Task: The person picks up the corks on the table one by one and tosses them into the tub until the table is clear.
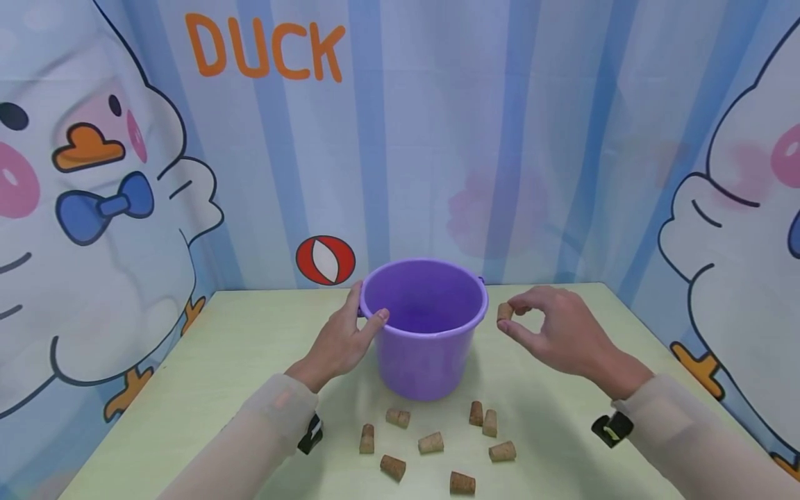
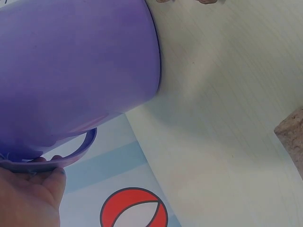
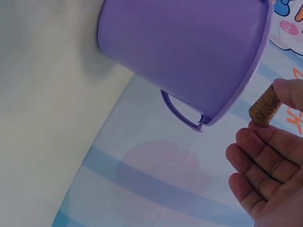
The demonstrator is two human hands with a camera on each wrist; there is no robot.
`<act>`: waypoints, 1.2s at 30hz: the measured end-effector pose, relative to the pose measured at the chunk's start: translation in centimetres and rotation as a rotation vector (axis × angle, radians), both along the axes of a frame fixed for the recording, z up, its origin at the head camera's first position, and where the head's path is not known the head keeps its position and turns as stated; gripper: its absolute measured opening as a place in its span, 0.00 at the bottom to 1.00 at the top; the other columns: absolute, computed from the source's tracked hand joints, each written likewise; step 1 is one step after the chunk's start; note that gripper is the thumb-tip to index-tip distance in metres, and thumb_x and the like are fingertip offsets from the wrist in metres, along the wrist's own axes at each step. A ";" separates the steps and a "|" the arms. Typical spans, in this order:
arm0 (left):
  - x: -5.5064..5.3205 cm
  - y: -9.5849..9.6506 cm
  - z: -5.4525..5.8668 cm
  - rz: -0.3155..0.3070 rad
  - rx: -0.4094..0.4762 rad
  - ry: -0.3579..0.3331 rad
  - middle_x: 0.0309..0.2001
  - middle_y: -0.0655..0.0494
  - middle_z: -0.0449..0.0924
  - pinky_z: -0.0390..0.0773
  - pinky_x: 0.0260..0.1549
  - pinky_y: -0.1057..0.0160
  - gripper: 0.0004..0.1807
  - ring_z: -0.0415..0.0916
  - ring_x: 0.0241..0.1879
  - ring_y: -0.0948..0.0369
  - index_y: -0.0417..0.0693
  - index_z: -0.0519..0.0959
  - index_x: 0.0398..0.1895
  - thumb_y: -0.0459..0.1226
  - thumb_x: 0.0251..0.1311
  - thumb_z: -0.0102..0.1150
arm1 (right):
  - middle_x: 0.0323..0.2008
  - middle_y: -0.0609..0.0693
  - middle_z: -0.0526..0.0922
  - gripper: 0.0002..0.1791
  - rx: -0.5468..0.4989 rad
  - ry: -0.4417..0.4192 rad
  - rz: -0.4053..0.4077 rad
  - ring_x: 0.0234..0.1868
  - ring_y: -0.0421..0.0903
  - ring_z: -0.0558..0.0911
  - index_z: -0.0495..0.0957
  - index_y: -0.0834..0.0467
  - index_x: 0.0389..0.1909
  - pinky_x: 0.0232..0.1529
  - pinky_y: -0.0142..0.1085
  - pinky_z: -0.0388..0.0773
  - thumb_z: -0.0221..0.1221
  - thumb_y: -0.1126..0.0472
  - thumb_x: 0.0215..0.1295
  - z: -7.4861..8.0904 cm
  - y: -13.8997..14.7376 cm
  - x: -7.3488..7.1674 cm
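A purple bucket (image 1: pixel 425 364) stands upright on the table, its mouth facing up. My left hand (image 1: pixel 340 344) grips the bucket's left rim, with the thumb over the edge. In the left wrist view, the fingers of that hand are by the bucket's handle (image 2: pixel 85 144). Between thumb and index finger my right hand (image 1: pixel 571 333) pinches a cork (image 3: pixel 266 106), a little right of the bucket rim and apart from it. The other fingers of the right hand are loosely extended. The bucket's inner bottom is hidden from view.
Several loose corks, among them a dark one (image 1: pixel 462 483) and a pale one (image 1: pixel 431 443), lie scattered in front of the bucket on the pale table (image 1: pixel 262 340). Behind and at both sides hangs a blue-striped curtain (image 1: pixel 425 139) with duck prints.
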State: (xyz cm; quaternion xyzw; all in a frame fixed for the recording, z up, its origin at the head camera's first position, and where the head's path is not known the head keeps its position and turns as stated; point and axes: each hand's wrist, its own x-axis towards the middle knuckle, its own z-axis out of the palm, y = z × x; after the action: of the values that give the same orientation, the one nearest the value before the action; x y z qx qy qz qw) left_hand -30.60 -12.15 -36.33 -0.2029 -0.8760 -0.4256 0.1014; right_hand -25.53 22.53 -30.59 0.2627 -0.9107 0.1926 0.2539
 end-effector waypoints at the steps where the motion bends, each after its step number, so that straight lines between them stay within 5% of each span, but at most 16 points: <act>1: 0.0 0.0 0.0 0.000 0.000 0.000 0.72 0.49 0.68 0.71 0.63 0.36 0.42 0.68 0.69 0.50 0.53 0.47 0.83 0.57 0.74 0.47 | 0.41 0.50 0.89 0.14 -0.001 -0.002 0.001 0.43 0.51 0.86 0.88 0.58 0.45 0.44 0.54 0.82 0.67 0.52 0.67 0.1 -0.1 0.0; 36: 0.2 0.0 0.2 0.006 0.005 0.004 0.72 0.48 0.69 0.71 0.63 0.36 0.42 0.68 0.69 0.50 0.51 0.47 0.83 0.57 0.75 0.48 | 0.40 0.48 0.87 0.07 -0.027 -0.074 0.007 0.44 0.49 0.84 0.87 0.49 0.38 0.41 0.47 0.80 0.66 0.51 0.68 0.7 -3.2 -1.7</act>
State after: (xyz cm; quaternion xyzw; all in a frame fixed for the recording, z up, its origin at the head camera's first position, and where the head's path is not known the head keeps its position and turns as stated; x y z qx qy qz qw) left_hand -30.39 -12.10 -36.12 -0.2009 -0.8754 -0.4270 0.1051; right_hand -27.28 19.34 -29.93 0.2551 -0.9159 0.2152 0.2231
